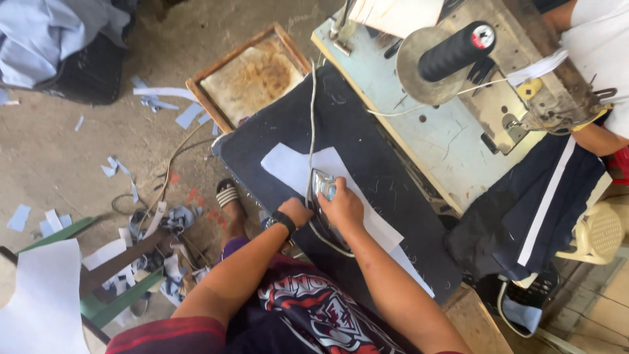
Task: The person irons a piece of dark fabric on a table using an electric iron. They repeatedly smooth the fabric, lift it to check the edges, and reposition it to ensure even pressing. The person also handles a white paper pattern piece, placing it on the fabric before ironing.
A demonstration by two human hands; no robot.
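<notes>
On the dark padded pressing board point(367, 131), my right hand point(342, 204) is clamped on the shiny metal iron point(322, 185), so my flat, open left hand point(296, 211) should hold the pale fabric strip point(295, 167) smooth.

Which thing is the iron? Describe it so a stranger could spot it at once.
Find the dark padded board beside the sewing table. A long white cloth strip lies across it, and the iron sits on that strip under the right hand. It alone is shiny metal, with a white cord trailing away.
</notes>
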